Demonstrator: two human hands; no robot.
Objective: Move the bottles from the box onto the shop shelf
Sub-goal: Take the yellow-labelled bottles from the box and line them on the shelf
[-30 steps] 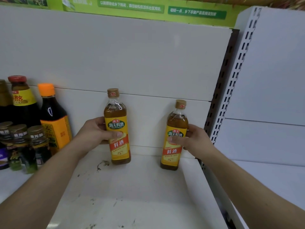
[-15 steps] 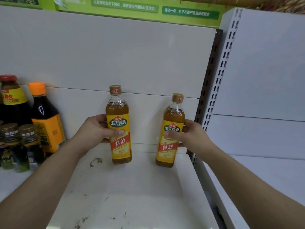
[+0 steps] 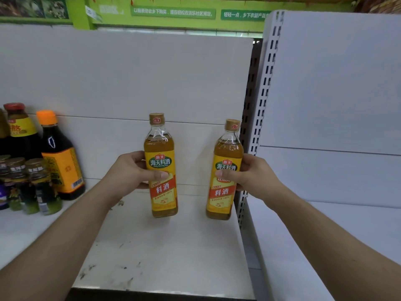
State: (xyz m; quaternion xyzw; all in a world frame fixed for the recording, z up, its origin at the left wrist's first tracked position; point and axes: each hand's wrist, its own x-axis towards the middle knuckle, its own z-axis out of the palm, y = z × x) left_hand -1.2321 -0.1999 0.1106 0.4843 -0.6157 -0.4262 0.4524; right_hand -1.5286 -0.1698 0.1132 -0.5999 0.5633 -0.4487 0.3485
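Over the last second the grips do not change; what shifts is the placing. The left hand (image 3: 132, 170) and the right hand (image 3: 253, 177) carry their bottles a little closer together and deeper over the white shelf (image 3: 165, 257). The right cooking-wine bottle (image 3: 223, 198) now appears just beside the slotted upright post (image 3: 263, 94), where a second ago it showed clear space between them. I read this as the end of the carry: both bottles are at the back of the shelf, close to the back panel (image 3: 130, 72), and only need setting down and releasing. Whether their bases already touch the shelf I cannot tell; they sit low over it, and the right bottle leans slightly to the right at its cap while the left cooking-wine bottle (image 3: 160, 142) stands nearly upright. The left hand wraps its bottle from the left side at mid-label, thumb (image 3: 159, 175) across the front and the fingers curled behind out of sight. The right hand mirrors it from the right, thumb (image 3: 225, 175) lying over the label and the other fingers hidden behind the glass. Cap, neck and lower label of each bottle stay clear of the grip. The bottles stand apart, with bare shelf between them. The dark sauce bottle with the orange cap (image 3: 60, 161) and the small jars (image 3: 36, 183) stand well to the left. The box is not in view, so how many bottles remain cannot be judged.
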